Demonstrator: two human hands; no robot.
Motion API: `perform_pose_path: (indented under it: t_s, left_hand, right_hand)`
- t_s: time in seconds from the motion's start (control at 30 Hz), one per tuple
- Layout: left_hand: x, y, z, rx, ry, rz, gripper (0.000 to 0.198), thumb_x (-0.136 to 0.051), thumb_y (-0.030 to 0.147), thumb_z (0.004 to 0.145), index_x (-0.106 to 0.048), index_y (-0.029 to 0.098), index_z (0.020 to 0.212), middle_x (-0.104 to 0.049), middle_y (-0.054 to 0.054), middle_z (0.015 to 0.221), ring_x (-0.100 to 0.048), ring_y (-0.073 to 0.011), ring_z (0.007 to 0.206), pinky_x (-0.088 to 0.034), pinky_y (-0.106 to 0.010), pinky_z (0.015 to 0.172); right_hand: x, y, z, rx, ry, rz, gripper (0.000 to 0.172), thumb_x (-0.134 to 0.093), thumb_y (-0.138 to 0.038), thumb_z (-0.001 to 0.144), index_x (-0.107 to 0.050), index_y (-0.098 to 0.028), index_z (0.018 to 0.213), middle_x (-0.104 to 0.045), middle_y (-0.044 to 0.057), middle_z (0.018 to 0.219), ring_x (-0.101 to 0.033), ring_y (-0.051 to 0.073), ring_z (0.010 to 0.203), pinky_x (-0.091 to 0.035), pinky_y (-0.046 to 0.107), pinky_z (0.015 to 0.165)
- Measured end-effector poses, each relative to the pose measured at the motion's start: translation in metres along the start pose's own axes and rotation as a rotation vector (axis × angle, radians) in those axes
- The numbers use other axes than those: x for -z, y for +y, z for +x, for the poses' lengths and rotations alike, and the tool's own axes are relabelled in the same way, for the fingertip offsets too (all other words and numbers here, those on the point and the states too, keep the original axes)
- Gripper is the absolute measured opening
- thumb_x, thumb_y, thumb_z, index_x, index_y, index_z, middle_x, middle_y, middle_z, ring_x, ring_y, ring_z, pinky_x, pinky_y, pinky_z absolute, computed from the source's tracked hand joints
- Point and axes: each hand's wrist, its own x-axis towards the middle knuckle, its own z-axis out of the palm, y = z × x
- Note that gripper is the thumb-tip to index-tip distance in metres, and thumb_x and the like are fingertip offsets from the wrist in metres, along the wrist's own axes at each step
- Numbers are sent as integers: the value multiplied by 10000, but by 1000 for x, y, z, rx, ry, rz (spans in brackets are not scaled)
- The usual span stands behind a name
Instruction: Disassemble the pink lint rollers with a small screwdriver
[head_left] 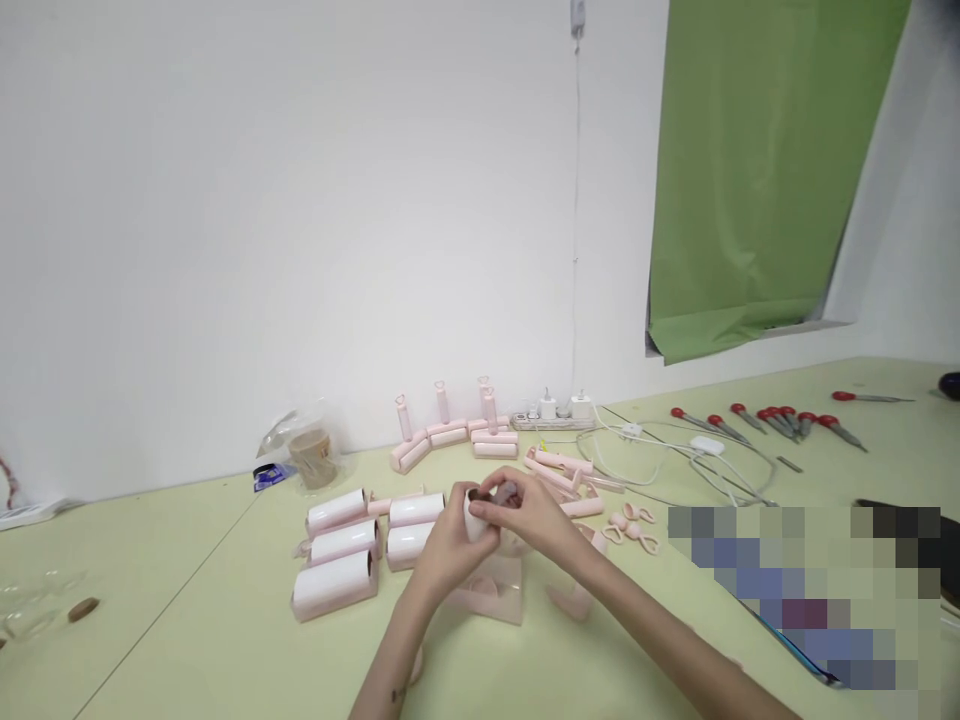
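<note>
A white lint roll point(474, 524) with a brown cardboard core stands nearly upright between my hands, its open end facing up. My left hand point(455, 545) is wrapped round its side. The thumb and fingers of my right hand point(531, 512) pinch at its upper rim; a greyish bit shows by the fingers, too small to name. Under my hands lies a pink plastic part point(495, 598), partly hidden. To the left sit several white lint rolls point(334, 585) in pink holders. Another pink curved part point(574, 600) lies beneath my right forearm.
At the back stand pink lint rollers point(448, 433) with upright handles. Right of my hands are pink handles point(555, 470) and heart-shaped loops point(632, 530). Farther off lie a power strip point(553, 421), white cables point(705, 447), red-handled tools point(780, 420) and a bagged cup point(312, 458).
</note>
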Motion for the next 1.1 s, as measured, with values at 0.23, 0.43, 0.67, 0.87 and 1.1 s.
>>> perform_pose_path:
  t_s: [0.23,0.43,0.67,0.87,1.1]
  left_hand:
    - [5,-26,6,57,292,-300,361,-554,376,715,-393,191,980,-560,-25,826,-578,-164,765,-454,-308,714]
    - [14,-17,3,81,493,-511,394,-518,437,738,-351,202,1007,-561,-38,861,-601,-156,724,-495,-285,610]
    - [63,11,-9,-222,956,-777,317,-602,323,685,-433,219,933,-571,16,752,-592,-136,649,-500,-292,613]
    - [90,0,-16,-170,959,-792,237,-535,265,659,-475,200,879,-596,-23,777,-599,-170,661,-509,-321,608]
    - [71,-15,-13,-52,791,-711,283,-557,249,667,-397,268,900,-609,-17,873,-604,-188,724,-507,-312,582]
  right_hand:
    - [-9,35,-13,22,-200,-118,621,-645,-307,643,-340,-235,1179,-465,14,953,-489,136,798,-409,228,642]
    - [-45,47,-13,91,-247,-231,382,-640,-341,668,-539,-208,1012,-505,62,1043,-425,251,1034,-327,375,867]
    - [-55,18,1,203,-174,-293,375,-166,-197,903,-513,-176,1044,-562,51,944,-514,155,872,-390,260,730]
    - [-92,13,-32,298,-454,-509,239,-623,-323,647,-640,-201,852,-602,22,836,-559,173,670,-365,235,560]
    - [-76,17,-55,249,-454,-677,256,-603,-260,629,-603,-237,883,-623,-6,878,-578,162,669,-337,219,538]
